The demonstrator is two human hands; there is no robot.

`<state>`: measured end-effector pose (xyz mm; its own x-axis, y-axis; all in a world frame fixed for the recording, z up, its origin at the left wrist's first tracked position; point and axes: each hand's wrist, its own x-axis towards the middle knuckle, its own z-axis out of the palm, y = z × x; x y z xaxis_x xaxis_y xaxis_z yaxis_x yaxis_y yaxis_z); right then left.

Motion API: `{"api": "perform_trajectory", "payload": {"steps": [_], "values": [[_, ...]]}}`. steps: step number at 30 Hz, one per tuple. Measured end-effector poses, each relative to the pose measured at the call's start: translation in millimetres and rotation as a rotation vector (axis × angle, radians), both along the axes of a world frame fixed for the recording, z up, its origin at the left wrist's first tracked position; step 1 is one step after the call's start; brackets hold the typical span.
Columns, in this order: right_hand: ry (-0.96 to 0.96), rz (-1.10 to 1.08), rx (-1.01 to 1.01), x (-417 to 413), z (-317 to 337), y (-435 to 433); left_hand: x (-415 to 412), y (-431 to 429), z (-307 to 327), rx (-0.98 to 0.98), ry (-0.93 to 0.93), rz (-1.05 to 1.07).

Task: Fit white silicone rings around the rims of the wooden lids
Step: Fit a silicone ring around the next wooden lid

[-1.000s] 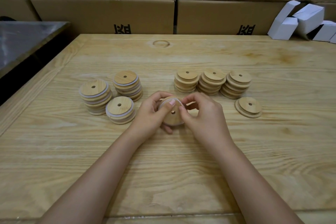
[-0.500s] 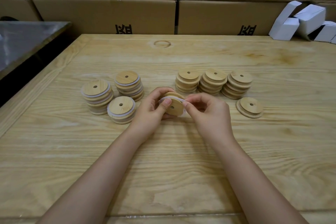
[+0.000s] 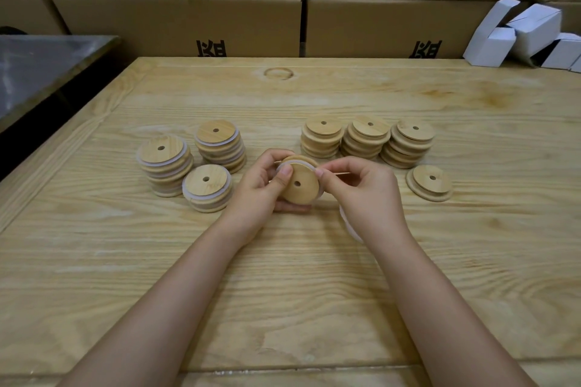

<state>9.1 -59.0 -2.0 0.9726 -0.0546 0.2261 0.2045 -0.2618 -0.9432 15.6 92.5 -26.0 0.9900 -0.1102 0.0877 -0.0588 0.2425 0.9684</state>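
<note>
Hands are meeting over the middle of the wooden surface (image 3: 283,276). On one side the left hand (image 3: 261,188) is gripping a wooden lid (image 3: 300,187), tilted on edge with its holed face toward the camera, thumb pressing on the rim at the upper left. Opposite it the right hand (image 3: 364,195) is pinching the white ring (image 3: 297,163) at the lid's upper right edge. That ring is sitting around the top of the rim, its lower part hidden. Three ringed stacks (image 3: 165,163) are standing near the left hand. Three bare stacks (image 3: 366,138) are lining up behind the hands, and a low pile (image 3: 430,182) is lying to their right. Cardboard boxes (image 3: 176,22) are walling off the back, with small white boxes (image 3: 522,34) piling at the far right.
</note>
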Motion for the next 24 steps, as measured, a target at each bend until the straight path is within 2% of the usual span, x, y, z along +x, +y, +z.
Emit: {"api": "perform_trajectory", "payload": {"steps": [4, 8, 14, 19, 24], "values": [[-0.006, 0.039, -0.043, -2, 4, -3, 1, 3, 1, 0.000, 0.045, 0.035], [-0.063, 0.085, -0.136, -4, 7, -3, 2, 6, 6, -0.029, 0.129, -0.015], [-0.456, 0.078, -0.490, -6, 1, -3, 3, 9, 13, -0.043, 0.242, -0.020], [-0.689, 0.097, -0.732, -7, 1, -7, 3, 11, 16, -0.017, 0.306, -0.044], [-0.760, 0.103, -0.748, -9, 2, -4, 3, 14, 19, -0.049, 0.375, -0.073]]}}
